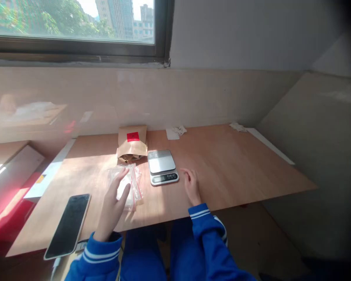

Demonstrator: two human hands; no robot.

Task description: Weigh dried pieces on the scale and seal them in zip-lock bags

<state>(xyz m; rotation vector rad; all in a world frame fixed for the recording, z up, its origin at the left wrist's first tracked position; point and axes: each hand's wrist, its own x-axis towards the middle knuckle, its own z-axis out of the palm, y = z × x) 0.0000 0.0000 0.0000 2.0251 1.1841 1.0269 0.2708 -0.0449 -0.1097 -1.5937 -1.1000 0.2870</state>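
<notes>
My left hand (pixel 112 205) lies over the near edge of a clear zip bag (pixel 128 187) with red-lined edges, its fingers spread and seeming to touch the plastic without gripping it. Something white fills the bag, partly hidden by my fingers. My right hand (pixel 191 186) rests on the wooden tabletop (pixel 222 171), holding nothing, just right of a silver digital kitchen scale (pixel 162 167). Behind the scale and the zip bag stands a kraft paper bag (pixel 132 142) with a red label, its lower end torn or folded open.
A black smartphone (pixel 68 226) lies at the table's near left, with a white cable at its bottom end. Crumpled white paper scraps (pixel 177 131) lie along the back edge. A wall and a window stand behind the table, and a pale box sits at the left.
</notes>
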